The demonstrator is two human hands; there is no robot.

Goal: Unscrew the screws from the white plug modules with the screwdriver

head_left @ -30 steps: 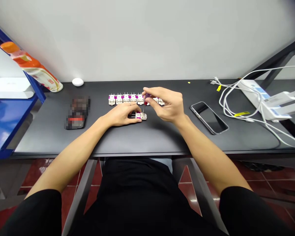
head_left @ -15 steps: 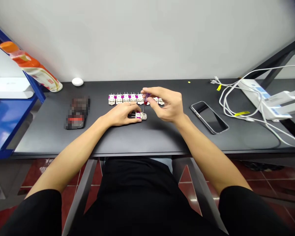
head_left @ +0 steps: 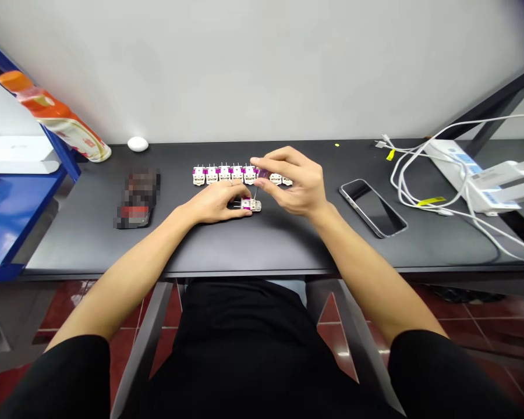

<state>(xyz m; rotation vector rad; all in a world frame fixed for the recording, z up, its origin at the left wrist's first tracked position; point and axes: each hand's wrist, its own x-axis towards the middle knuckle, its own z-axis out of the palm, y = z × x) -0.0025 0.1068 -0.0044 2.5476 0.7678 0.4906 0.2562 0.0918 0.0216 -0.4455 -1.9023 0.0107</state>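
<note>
My left hand (head_left: 216, 202) lies on the dark desk (head_left: 262, 244) with its fingers closed on a small white and magenta plug part (head_left: 250, 204), pinning it down. My right hand (head_left: 293, 181) hovers just right of it, fingers pinched round a small screwdriver (head_left: 260, 177) with a purple-red handle, its thin shaft pointing down onto the part. Behind both hands runs a row of several like plug parts (head_left: 225, 173), prongs up.
A black phone (head_left: 372, 207) lies right of my right hand. White cables (head_left: 423, 180) and a power strip (head_left: 467, 171) fill the right end. A blurred dark object (head_left: 137, 198), a white oval thing (head_left: 137, 144) and an orange bottle (head_left: 55, 119) lie to the left.
My right hand has shifted slightly with the screwdriver, its fingers turning on the handle. My left hand and the plug part stay where they were.
</note>
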